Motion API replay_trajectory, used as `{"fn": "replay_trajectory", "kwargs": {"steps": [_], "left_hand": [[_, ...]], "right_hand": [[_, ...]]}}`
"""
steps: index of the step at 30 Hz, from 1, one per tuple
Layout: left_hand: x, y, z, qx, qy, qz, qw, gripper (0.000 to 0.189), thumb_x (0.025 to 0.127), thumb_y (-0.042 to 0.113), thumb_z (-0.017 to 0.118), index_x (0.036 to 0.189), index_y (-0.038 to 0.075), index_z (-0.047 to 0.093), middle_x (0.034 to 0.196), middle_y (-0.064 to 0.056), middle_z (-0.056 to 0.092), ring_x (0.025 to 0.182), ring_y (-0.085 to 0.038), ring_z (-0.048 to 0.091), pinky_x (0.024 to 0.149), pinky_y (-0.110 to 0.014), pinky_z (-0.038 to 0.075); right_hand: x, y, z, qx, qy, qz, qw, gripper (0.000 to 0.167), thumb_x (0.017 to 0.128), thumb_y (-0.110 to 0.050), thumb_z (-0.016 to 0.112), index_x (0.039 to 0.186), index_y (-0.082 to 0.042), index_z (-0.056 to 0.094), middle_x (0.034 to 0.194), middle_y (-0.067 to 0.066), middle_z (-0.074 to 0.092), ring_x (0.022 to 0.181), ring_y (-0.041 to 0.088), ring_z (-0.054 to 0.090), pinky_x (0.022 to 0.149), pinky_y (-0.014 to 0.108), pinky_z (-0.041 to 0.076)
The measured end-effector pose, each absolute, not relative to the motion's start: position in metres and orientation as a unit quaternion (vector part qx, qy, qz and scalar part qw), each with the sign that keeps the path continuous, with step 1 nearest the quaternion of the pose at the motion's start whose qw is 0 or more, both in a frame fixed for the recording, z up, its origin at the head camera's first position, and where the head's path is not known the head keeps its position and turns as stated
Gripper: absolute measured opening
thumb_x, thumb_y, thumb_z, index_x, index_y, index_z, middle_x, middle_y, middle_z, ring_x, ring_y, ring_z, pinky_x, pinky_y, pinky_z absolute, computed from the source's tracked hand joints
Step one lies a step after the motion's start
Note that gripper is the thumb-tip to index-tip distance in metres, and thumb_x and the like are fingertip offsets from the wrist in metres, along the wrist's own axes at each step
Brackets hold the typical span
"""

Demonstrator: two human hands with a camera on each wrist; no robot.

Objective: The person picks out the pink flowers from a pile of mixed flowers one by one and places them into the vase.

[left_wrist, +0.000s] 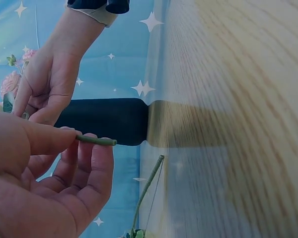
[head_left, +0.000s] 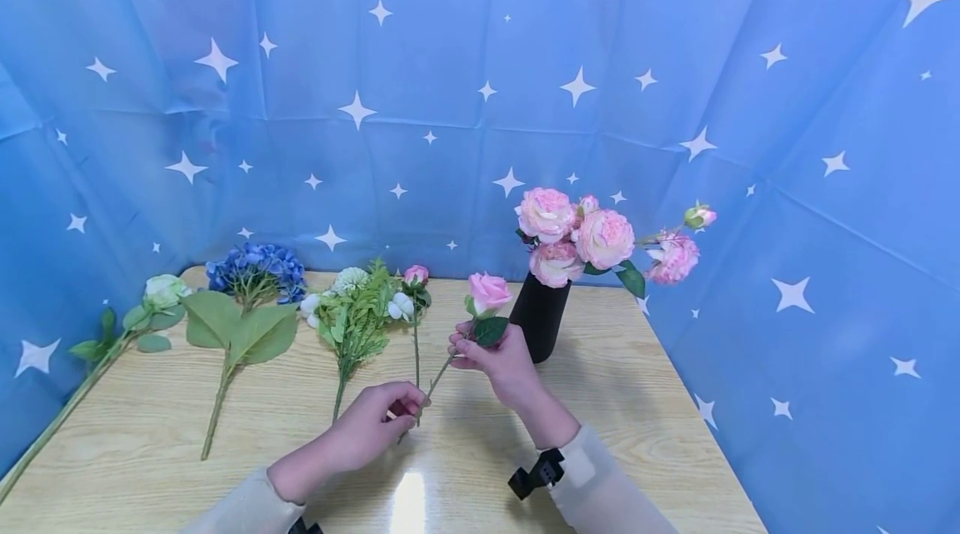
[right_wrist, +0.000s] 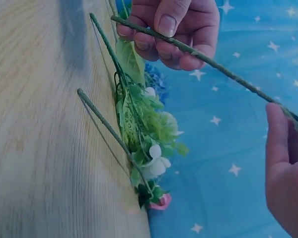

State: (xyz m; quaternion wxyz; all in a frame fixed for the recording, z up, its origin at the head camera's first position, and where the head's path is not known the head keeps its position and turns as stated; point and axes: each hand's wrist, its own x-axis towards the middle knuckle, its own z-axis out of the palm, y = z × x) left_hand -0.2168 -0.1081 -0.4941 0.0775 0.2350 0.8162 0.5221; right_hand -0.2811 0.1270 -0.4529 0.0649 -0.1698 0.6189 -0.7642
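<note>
A pink artificial rose (head_left: 490,292) with a dark green leaf is held slanted over the table, bloom up and to the right. My right hand (head_left: 506,363) pinches its stem just below the leaf. Near the lower end, my left hand (head_left: 371,426) grips the stem between thumb and fingers; in the right wrist view the stem (right_wrist: 223,71) runs from one hand to the other. The cut end (left_wrist: 109,142) pokes out past the left fingers. Just beyond my right hand stands a black vase (head_left: 542,321) holding several pink peonies (head_left: 606,239).
On the wooden table (head_left: 622,434) lie a pink rosebud (head_left: 416,274), a green spray with white blooms (head_left: 363,309), a blue hydrangea (head_left: 262,267) and, far left, a pale long-stemmed flower (head_left: 165,291). A blue starry curtain (head_left: 420,59) hangs behind the table and along its sides.
</note>
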Motion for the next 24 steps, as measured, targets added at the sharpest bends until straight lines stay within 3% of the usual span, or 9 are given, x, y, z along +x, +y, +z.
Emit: {"fn": "replay_trajectory", "kwargs": {"steps": [4,9,18,24], "left_hand": [[-0.215,-0.109,-0.493,0.237,0.812,0.529,0.075,0.019,0.1,-0.004,0.062,0.117,-0.003,0.069,0.105,-0.018,0.069,0.094,-0.029,0.071,0.069,-0.026,0.062],[-0.214,-0.107,-0.492,0.243,0.818,0.518,0.063,0.019,0.1,-0.004,0.062,0.117,0.0,0.07,0.105,-0.017,0.07,0.094,-0.022,0.071,0.072,-0.025,0.061],[-0.213,-0.108,-0.492,0.246,0.819,0.515,0.06,0.019,0.099,-0.002,0.064,0.117,0.0,0.07,0.103,-0.016,0.069,0.091,-0.01,0.067,0.074,-0.025,0.061],[-0.225,-0.116,-0.486,0.228,0.838,0.495,0.039,0.02,0.097,0.006,0.071,0.117,0.009,0.072,0.099,-0.002,0.07,0.089,-0.007,0.065,0.076,-0.023,0.057]], "right_hand": [[-0.279,0.125,-0.452,-0.149,0.6,-0.783,0.065,0.014,0.099,0.008,0.067,0.105,-0.004,0.07,0.094,-0.001,0.076,0.089,0.011,0.078,0.079,0.033,0.067],[-0.275,0.122,-0.451,-0.119,0.588,-0.799,0.038,0.021,0.098,0.008,0.067,0.098,-0.012,0.073,0.09,-0.001,0.077,0.084,0.011,0.078,0.076,0.031,0.067],[-0.272,0.118,-0.453,-0.12,0.577,-0.808,-0.014,0.014,0.098,0.005,0.07,0.101,-0.008,0.072,0.091,0.0,0.076,0.083,0.011,0.078,0.073,0.03,0.066],[-0.272,0.128,-0.443,-0.176,0.568,-0.802,-0.053,0.021,0.101,0.005,0.066,0.101,-0.013,0.076,0.093,-0.001,0.078,0.085,0.011,0.078,0.075,0.028,0.066]]}}
